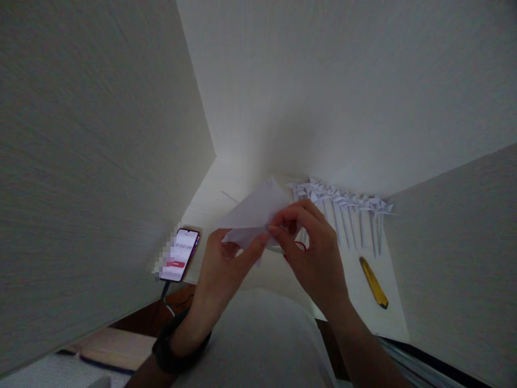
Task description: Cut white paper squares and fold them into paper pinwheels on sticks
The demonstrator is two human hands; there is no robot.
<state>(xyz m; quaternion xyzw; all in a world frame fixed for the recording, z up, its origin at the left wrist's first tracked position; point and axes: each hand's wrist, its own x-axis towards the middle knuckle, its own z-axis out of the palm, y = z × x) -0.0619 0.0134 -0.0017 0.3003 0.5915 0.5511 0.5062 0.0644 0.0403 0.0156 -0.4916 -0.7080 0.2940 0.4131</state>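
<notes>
A sheet of white paper (258, 207) is held up in front of me, partly folded, with one flap hanging below the other. My left hand (230, 261) grips its lower left side, the thumb pressed near the middle edge. My right hand (309, 237) pinches the paper at its right side between thumb and index finger. Behind my right hand, a row of folded white paper pinwheel-like shapes on thin paper sticks (343, 199) lies on the white table. Something thin and red shows partly beneath my right hand; its kind is hidden.
A phone (180, 256) showing a running timer lies at the table's left edge with a cable attached. On the right rests a yellow utility knife (374, 283). A thin stick (230, 196) lies behind the paper. Pale walls (323, 97) enclose the table on the left, back and right.
</notes>
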